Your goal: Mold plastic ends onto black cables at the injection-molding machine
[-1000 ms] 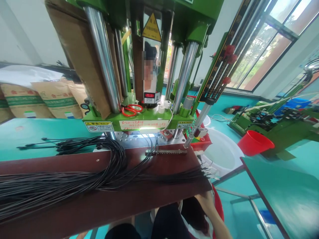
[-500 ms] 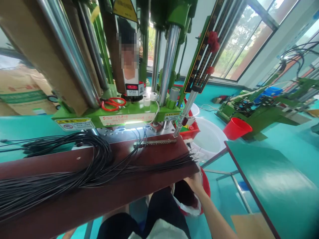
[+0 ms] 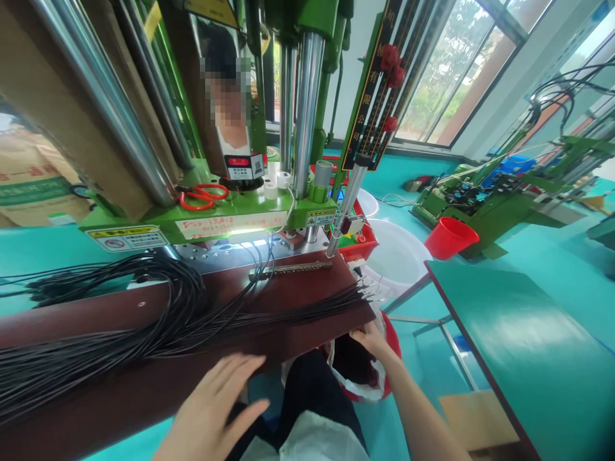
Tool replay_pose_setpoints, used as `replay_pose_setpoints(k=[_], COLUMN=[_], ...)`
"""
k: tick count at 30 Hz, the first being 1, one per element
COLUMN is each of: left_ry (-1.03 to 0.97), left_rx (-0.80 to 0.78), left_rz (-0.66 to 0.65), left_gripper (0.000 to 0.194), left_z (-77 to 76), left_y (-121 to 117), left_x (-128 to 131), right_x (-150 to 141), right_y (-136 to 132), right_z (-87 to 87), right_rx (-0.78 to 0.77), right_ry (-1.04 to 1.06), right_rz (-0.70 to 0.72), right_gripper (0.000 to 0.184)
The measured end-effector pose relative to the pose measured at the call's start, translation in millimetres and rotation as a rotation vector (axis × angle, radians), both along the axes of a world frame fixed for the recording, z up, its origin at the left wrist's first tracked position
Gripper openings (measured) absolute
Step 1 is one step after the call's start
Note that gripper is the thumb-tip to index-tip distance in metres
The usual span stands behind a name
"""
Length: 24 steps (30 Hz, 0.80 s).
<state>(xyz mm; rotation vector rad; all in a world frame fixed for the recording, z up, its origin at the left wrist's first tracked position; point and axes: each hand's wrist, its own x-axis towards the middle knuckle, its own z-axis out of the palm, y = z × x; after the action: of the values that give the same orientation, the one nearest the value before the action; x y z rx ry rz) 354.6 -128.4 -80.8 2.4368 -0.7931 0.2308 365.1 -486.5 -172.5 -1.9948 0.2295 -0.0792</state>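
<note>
My left hand is raised over the front edge of the brown tabletop, fingers stretched and thumb apart, holding nothing. Low at the table's right corner is my right hand, its fingers curled together above a red bucket with a white plastic liner. What those fingers hold, if anything, I cannot make out. Long black cables lie bundled along the tabletop, their pale stripped ends at the right edge. A few cables run up into the lit gap of the green machine.
Red-handled scissors lie on the machine's green plate. A thin metal bar rests behind the cables. To the right stand a white tub, another red bucket and a green-topped table. A mirror-like panel shows a blurred person.
My left hand has come into view from below, open over the table's front edge. My right hand has risen slightly at the corner, showing more of its fingers. The view has shifted a little.
</note>
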Motion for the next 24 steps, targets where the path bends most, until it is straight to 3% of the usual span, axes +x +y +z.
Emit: replay_pose_setpoints(k=[1, 4, 8, 10, 13, 18, 21, 24], left_ry=[-0.058, -0.167, -0.2, -0.222, -0.307, -0.463, -0.257, 0.243], left_rx=[0.066, 0.249, 0.432, 0.481, 0.474, 0.271, 0.053, -0.145], left_rz=[-0.059, -0.058, -0.139, -0.21, -0.237, -0.15, -0.131, -0.175], left_gripper=[0.044, 0.04, 0.028, 0.019, 0.024, 0.023, 0.02, 0.021], left_z=[5.9, 20.0, 21.6, 18.5, 18.6, 43.5, 66.3, 85.4], left_y=[-21.8, -80.3, -118.8, -121.8, -117.3, -106.8, -99.5, -90.2], left_x=[13.7, 53.0, 84.8, 92.2, 98.6, 107.3, 109.5, 104.8], right_x=[0.3, -1.3, -11.5, -20.0, -35.5, -56.5, -59.2, -51.9], right_y=[0.7, 1.9, -0.4, -3.6, -9.5, -11.3, -2.0, 16.8], right_z=[1.1, 5.7, 12.1, 16.8, 32.1, 84.5, 116.9, 136.3], right_rx=[-0.009, -0.032, -0.042, -0.047, -0.119, -0.262, -0.191, 0.114], right_ry=[-0.001, -0.013, -0.042, -0.057, -0.017, 0.13, 0.133, 0.078], right_rz=[0.003, 0.015, 0.03, 0.064, 0.13, 0.298, 0.426, 0.582], right_gripper=[0.034, 0.037, 0.043, 0.049, 0.052, 0.059, 0.054, 0.039])
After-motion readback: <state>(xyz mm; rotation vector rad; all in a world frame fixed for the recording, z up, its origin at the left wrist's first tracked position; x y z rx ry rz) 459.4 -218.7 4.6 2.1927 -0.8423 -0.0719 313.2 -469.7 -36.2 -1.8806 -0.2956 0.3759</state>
